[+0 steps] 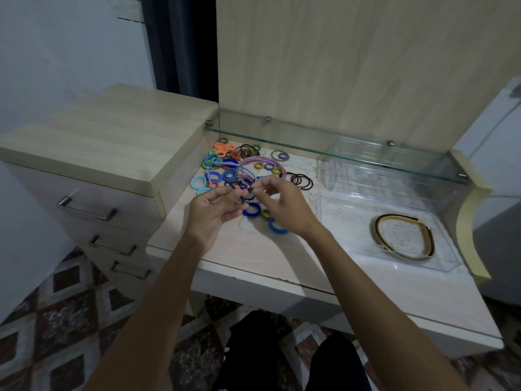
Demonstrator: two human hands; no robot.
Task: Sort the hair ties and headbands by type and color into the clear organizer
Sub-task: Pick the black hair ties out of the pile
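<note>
at the centre of the frame the left hand [212, 210] and right hand [284, 206] meet above the tabletop [234, 249], the fingers of both pinching a thin black hair tie [244, 190] between them. behind them spreads the pile of coloured hair ties [225, 162] with a purple headband [262, 162]. at right, the clear organizer [332, 176] holds a gold headband [404, 238]
</note>
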